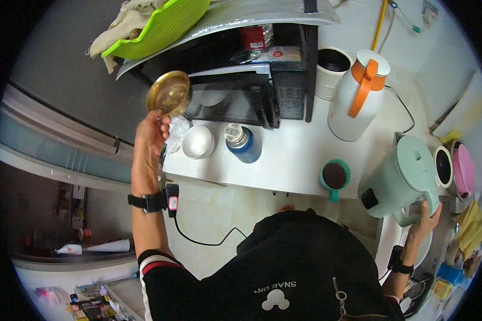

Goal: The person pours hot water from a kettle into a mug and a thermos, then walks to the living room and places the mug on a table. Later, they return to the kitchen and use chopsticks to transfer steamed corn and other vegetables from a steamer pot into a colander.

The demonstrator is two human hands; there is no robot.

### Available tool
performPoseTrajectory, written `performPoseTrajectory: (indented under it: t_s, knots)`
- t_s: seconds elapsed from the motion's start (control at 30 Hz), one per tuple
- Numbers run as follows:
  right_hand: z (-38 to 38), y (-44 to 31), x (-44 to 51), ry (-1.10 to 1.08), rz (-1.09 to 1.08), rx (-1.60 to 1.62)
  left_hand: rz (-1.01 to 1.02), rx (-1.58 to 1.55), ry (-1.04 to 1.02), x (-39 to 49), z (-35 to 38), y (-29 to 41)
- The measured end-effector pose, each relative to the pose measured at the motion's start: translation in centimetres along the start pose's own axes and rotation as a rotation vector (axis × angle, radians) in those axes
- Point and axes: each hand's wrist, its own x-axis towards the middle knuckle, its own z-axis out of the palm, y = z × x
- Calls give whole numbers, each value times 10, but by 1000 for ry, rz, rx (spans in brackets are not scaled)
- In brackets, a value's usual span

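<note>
My left hand (152,132) grips the edge of a round, shiny gold-coloured metal dish (168,94), held up beside the microwave. At the far right, my right hand (425,218) is closed on the handle of a pale green electric kettle (399,176), which is tilted. Between my hands, a white bowl (198,142), a blue bottle with a clear cap (243,143) and a teal mug of dark liquid (335,175) stand on the white counter (289,160). Behind the kettle is a white vacuum jug with an orange handle (357,96).
A microwave (229,98) sits under a black-framed shelf, with a green plastic basket (160,30) on top. A cream container (332,70) stands by the jug. Crumpled white plastic (177,132) lies beside the bowl. Pink and white round containers (464,170) are at the far right.
</note>
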Motion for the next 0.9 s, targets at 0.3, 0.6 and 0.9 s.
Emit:
performPoseTrajectory:
  t_s: [0.3, 0.6, 0.9]
  knots:
    - [-4, -9, -21, 44, 8, -128, -63, -122, -174, 130, 36, 20]
    - [-1, -6, -42, 67, -10, -108, -80, -195, -451, 235, 50, 27]
    - [-1, 0, -51, 66, -26, -69, 56, -234, -320, 214, 65, 24]
